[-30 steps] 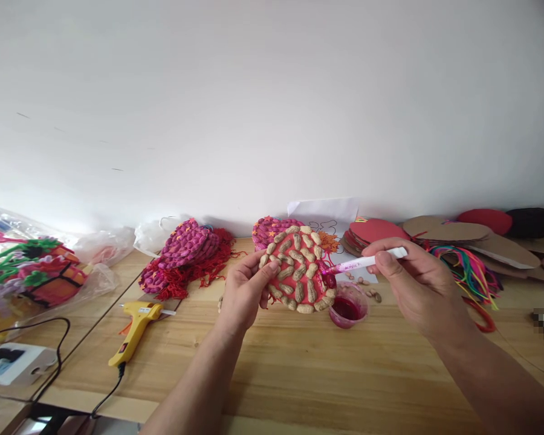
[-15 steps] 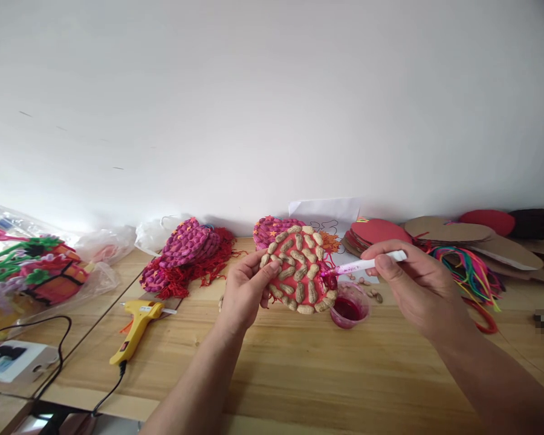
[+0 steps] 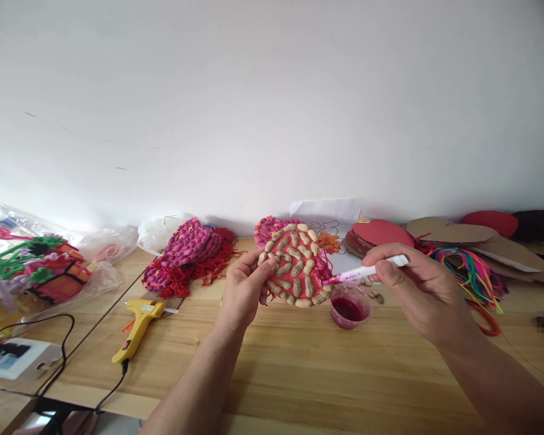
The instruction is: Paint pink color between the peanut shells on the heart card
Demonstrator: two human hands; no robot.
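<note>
My left hand (image 3: 247,287) grips the left edge of a round red disc (image 3: 294,266) covered with peanuts in their shells, thumb on its face. My right hand (image 3: 412,284) is closed around a white paintbrush (image 3: 358,273) whose tip is coated in magenta paint. That tip touches the right edge of the disc, where a few peanuts are painted magenta; the rest are bare tan. Just below the brush, a clear plastic cup (image 3: 350,307) with dark magenta paint stands on the wooden table (image 3: 299,374).
Purple-painted peanut discs (image 3: 190,244) with red fringe lie at the back left. A yellow glue gun (image 3: 138,329) and a white power strip (image 3: 20,357) are at left. Stacked red and brown discs (image 3: 381,232) and colourful cords (image 3: 474,275) lie at right, near loose peanuts (image 3: 377,296).
The disc has shifted slightly up and left and tilted a little. The brush tip has moved slightly down along the disc's right edge, where magenta paint now shows more plainly.
</note>
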